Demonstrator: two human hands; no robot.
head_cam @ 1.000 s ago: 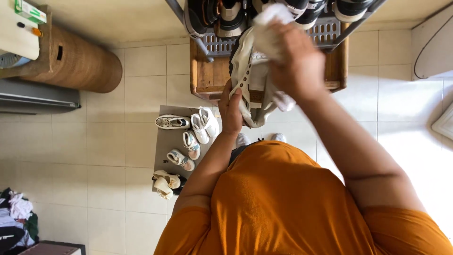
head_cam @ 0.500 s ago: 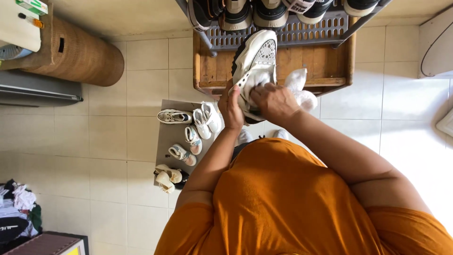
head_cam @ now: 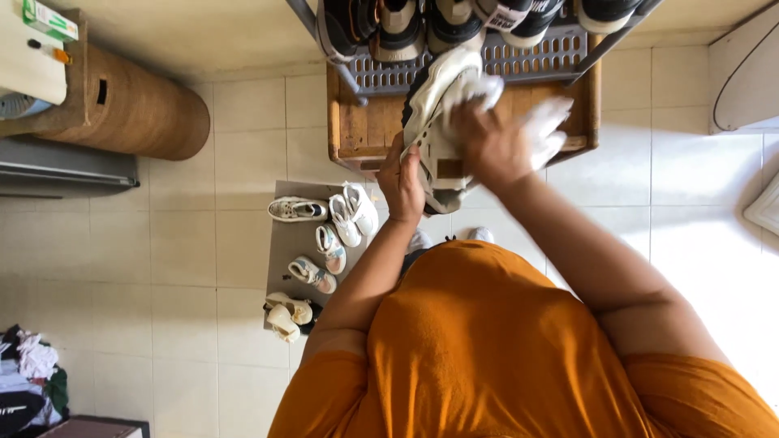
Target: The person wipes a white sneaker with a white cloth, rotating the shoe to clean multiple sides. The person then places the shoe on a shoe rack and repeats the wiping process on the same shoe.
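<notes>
Small shoes [head_cam: 324,235] lie on a grey mat [head_cam: 284,268] on open tiled floor at left. The left hand [head_cam: 401,182] clasps the white sneaker's [head_cam: 434,101] heel end, sole turned up before the wooden crate [head_cam: 345,130]. The right hand [head_cam: 495,146] presses a white cloth [head_cam: 544,130] onto it, blurred. The shoe rack [head_cam: 535,53] is cut off above.

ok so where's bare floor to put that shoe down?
Bare tiles between the wicker basket, the grey mat and the wooden crate, and right of the crate. Crowded: mat with small shoes, rack full. Left hand holds the shoe; right hand a cloth.
</notes>
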